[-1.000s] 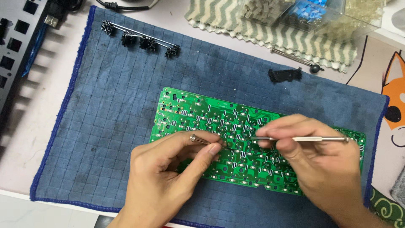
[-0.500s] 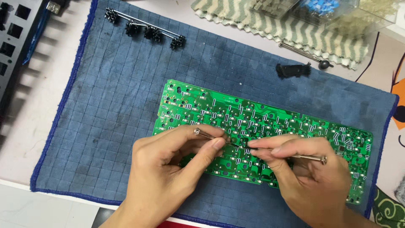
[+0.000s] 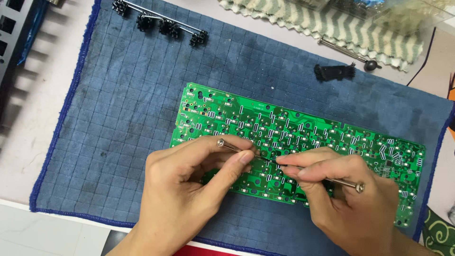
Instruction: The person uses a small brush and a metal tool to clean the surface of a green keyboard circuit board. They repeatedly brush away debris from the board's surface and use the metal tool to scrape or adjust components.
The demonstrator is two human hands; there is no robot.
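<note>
A green circuit board [image 3: 227,114] lies solder side up on a blue cloth mat [image 3: 123,118]. My left hand [image 3: 189,189] pinches a thin metal screwdriver [image 3: 227,146] between thumb and forefinger, tip pointing right onto the board. My right hand [image 3: 350,199] grips a second slim metal screwdriver [image 3: 341,182], tip pointing left. Both tips meet near the board's middle [image 3: 271,162], close to its front edge. My hands cover part of the board's lower rows.
Black stabiliser parts on a metal wire [image 3: 161,23] lie at the mat's far left. A small black part [image 3: 334,72] and a metal pin tool [image 3: 348,54] sit at the far right. A zigzag-patterned cloth [image 3: 332,23] carries clear plastic boxes. A dark metal plate [image 3: 9,42] is on the left.
My right hand has turned its screwdriver from level to sloping down to the right and moved lower. The view has shifted; the board sits slightly higher and further right in frame.
</note>
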